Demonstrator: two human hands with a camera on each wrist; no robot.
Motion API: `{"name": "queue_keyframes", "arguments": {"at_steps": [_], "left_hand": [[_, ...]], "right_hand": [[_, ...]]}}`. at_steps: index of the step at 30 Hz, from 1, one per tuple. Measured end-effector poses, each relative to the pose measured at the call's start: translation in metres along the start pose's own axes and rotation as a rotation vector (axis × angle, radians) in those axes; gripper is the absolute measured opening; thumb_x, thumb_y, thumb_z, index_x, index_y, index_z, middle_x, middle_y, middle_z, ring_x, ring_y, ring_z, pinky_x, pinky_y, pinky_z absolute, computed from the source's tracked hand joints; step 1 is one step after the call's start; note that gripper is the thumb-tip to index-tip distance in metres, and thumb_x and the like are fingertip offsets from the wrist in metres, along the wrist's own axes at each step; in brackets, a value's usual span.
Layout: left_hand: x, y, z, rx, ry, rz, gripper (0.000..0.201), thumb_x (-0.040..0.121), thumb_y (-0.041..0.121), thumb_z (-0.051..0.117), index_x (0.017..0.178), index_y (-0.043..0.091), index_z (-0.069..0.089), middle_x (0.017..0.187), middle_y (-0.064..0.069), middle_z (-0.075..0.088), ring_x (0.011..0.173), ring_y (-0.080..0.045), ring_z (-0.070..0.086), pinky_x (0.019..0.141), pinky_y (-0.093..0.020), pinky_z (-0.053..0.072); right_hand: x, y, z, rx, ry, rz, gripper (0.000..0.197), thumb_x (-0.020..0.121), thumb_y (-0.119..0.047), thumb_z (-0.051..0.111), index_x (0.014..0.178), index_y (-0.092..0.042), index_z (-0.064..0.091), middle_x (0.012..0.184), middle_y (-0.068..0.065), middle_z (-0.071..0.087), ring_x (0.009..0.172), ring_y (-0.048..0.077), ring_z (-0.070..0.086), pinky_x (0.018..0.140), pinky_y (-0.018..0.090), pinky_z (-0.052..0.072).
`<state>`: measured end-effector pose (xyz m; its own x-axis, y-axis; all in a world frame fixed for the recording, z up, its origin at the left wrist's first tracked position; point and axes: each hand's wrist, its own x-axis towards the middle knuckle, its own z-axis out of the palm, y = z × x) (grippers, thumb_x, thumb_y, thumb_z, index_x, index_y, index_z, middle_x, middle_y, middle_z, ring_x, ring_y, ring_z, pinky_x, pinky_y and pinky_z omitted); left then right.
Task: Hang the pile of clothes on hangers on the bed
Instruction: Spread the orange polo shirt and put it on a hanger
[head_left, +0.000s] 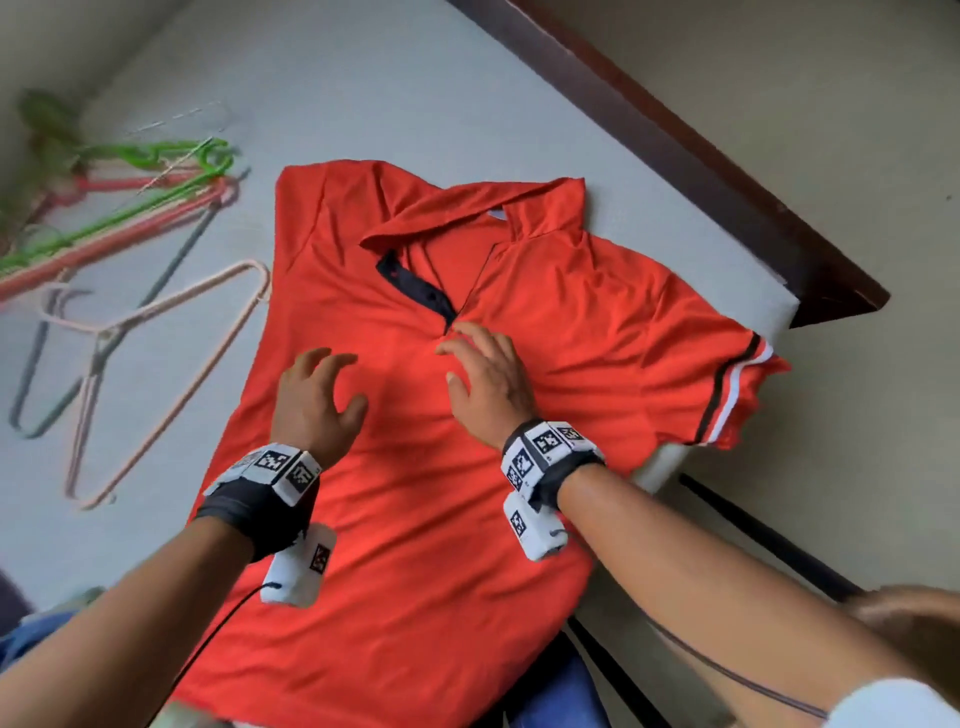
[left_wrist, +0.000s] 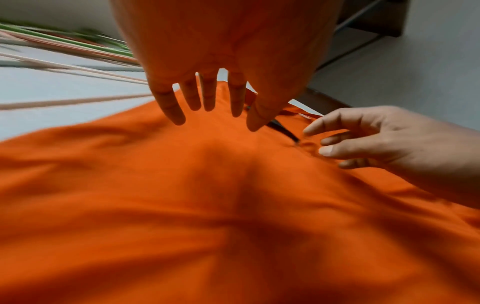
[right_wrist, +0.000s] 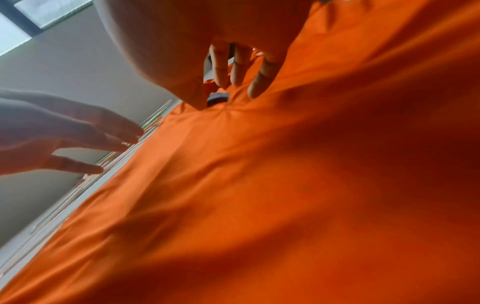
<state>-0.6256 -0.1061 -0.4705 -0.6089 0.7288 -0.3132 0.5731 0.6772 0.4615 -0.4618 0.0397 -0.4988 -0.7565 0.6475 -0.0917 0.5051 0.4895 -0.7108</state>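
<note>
here the red polo shirt (head_left: 415, 467) lies flat beneath both spread hands.

**Around the Mattress**

A dark wooden bed frame (head_left: 691, 171) runs from twelve o'clock toward three o'clock. Beyond it lies a beige floor (head_left: 831, 104). Blue denim fabric (head_left: 563, 696) shows at six o'clock. A window (right_wrist: 39, 18) appears at eleven o'clock in the right wrist view.

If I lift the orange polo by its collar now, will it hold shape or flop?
The orange polo likely flops: its thin fabric already wrinkles near the right hand. It probably weighs little. The sleeve overhanging the bed edge may drag.
</note>
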Motion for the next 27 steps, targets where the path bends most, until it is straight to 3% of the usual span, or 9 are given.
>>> {"name": "queue_keyframes", "arguments": {"at_steps": [3, 7, 10, 12, 14, 17, 21, 25, 27], "left_hand": [[0.002, -0.049, -0.024, 0.007, 0.046, -0.142, 0.068, 0.069, 0.045, 0.051, 0.121, 0.003, 0.063, 0.121, -0.026, 0.057, 0.112, -0.044, 0.056, 0.101, -0.047, 0.042], [0.013, -0.094, -0.032, -0.013, -0.012, -0.17, 0.09, 0.065, 0.056, 0.047, 0.132, -0.004, 0.053, 0.129, -0.026, 0.055, 0.121, -0.042, 0.051, 0.105, -0.046, 0.037], [0.027, -0.105, -0.024, -0.051, 0.012, -0.203, 0.081, 0.07, 0.048, 0.058, 0.138, 0.005, 0.049, 0.13, -0.022, 0.055, 0.122, -0.04, 0.051, 0.105, -0.048, 0.04], [0.038, -0.106, -0.018, -0.079, 0.074, -0.253, 0.071, 0.078, 0.039, 0.071, 0.14, 0.013, 0.048, 0.129, -0.019, 0.053, 0.118, -0.037, 0.054, 0.101, -0.051, 0.044], [0.046, -0.103, -0.015, -0.12, 0.088, -0.273, 0.07, 0.081, 0.031, 0.076, 0.142, 0.016, 0.045, 0.126, -0.017, 0.052, 0.113, -0.034, 0.057, 0.098, -0.051, 0.047], [0.047, -0.085, -0.014, -0.168, 0.022, -0.214, 0.067, 0.084, 0.016, 0.071, 0.144, 0.015, 0.041, 0.107, -0.012, 0.057, 0.104, -0.031, 0.056, 0.092, -0.041, 0.045], [0.026, -0.066, -0.012, -0.034, -0.106, -0.042, 0.062, 0.082, 0.008, 0.059, 0.14, 0.023, 0.042, 0.114, -0.013, 0.055, 0.102, -0.038, 0.058, 0.085, -0.047, 0.049], [-0.004, -0.046, 0.002, 0.103, -0.377, 0.156, 0.06, 0.079, 0.02, 0.056, 0.136, 0.031, 0.044, 0.115, -0.004, 0.054, 0.097, -0.034, 0.061, 0.076, -0.038, 0.05], [-0.011, -0.042, 0.006, 0.051, -0.453, 0.161, 0.058, 0.076, 0.035, 0.05, 0.134, 0.035, 0.048, 0.105, 0.004, 0.06, 0.094, -0.026, 0.062, 0.077, -0.033, 0.05]], "right_hand": [[0.042, -0.019, 0.015, -0.062, -0.08, -0.075, 0.05, 0.078, -0.009, 0.065, 0.127, -0.021, 0.066, 0.144, 0.004, 0.055, 0.111, 0.032, 0.056, 0.098, 0.043, 0.049], [0.098, -0.038, 0.021, -0.183, -0.297, -0.129, 0.067, 0.086, -0.013, 0.061, 0.15, -0.028, 0.045, 0.163, 0.0, 0.03, 0.125, 0.033, 0.051, 0.108, 0.043, 0.042], [0.126, -0.046, 0.022, -0.399, -0.44, -0.153, 0.084, 0.086, -0.008, 0.055, 0.156, -0.042, 0.024, 0.167, -0.006, 0.014, 0.123, 0.03, 0.047, 0.099, 0.041, 0.045], [0.137, -0.047, 0.024, -0.52, -0.518, -0.155, 0.09, 0.085, -0.004, 0.054, 0.156, -0.046, 0.02, 0.16, -0.003, 0.023, 0.12, 0.031, 0.047, 0.094, 0.042, 0.046], [0.14, -0.047, 0.023, -0.589, -0.53, -0.145, 0.085, 0.086, -0.007, 0.058, 0.155, -0.042, 0.025, 0.143, 0.006, 0.038, 0.115, 0.034, 0.051, 0.091, 0.045, 0.049], [0.131, -0.042, 0.016, -0.639, -0.458, -0.1, 0.06, 0.087, -0.013, 0.054, 0.143, -0.028, 0.04, 0.122, 0.011, 0.058, 0.11, 0.037, 0.055, 0.086, 0.045, 0.05], [0.099, -0.029, -0.009, -0.713, -0.41, 0.029, 0.035, 0.082, -0.018, 0.058, 0.117, -0.014, 0.059, 0.111, 0.013, 0.068, 0.108, 0.037, 0.06, 0.085, 0.041, 0.051], [0.058, -0.011, -0.039, -0.8, -0.5, 0.237, 0.03, 0.081, -0.021, 0.059, 0.11, -0.019, 0.067, 0.116, 0.009, 0.069, 0.111, 0.034, 0.063, 0.091, 0.037, 0.051], [0.046, -0.011, -0.051, -0.841, -0.545, 0.305, 0.03, 0.082, -0.022, 0.061, 0.111, -0.021, 0.068, 0.118, 0.008, 0.068, 0.112, 0.033, 0.064, 0.092, 0.036, 0.049]]}}
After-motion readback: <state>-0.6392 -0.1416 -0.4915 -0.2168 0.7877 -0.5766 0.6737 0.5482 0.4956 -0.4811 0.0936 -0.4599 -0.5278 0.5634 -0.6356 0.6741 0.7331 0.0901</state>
